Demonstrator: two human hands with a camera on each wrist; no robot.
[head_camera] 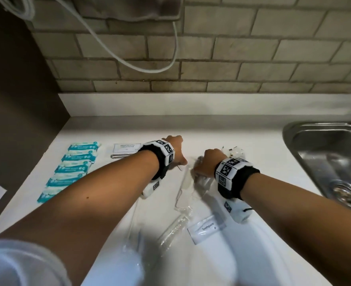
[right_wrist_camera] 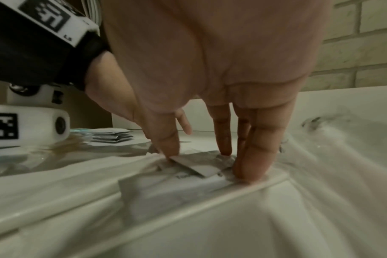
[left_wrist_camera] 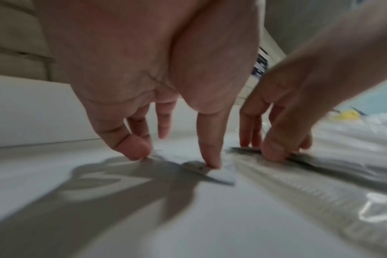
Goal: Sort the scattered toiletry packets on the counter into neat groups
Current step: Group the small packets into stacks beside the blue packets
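Note:
My left hand (left_wrist_camera: 177,160) reaches down to the white counter (head_camera: 242,137) and pinches a small white sachet (left_wrist_camera: 221,176) lying flat, thumb on top of it. Just to its right, my right hand (right_wrist_camera: 210,164) pinches a grey sachet (right_wrist_camera: 194,168) between thumb and fingers; it lies on crinkled clear wrappers (right_wrist_camera: 210,218). In the head view both hands (head_camera: 177,147) (head_camera: 208,159) are knuckles up and hide the sachets. Several teal packets (head_camera: 71,170) lie in a row at the left, with a stack of shampoo sachets (head_camera: 125,150) beside them.
Clear-wrapped long items (head_camera: 183,195) and a white toothpaste packet (head_camera: 205,231) lie near the front. A steel sink (head_camera: 306,131) is set in at the right. A brick wall (head_camera: 232,58) with a hanging white cable (head_camera: 129,62) runs behind. A brown panel closes the left.

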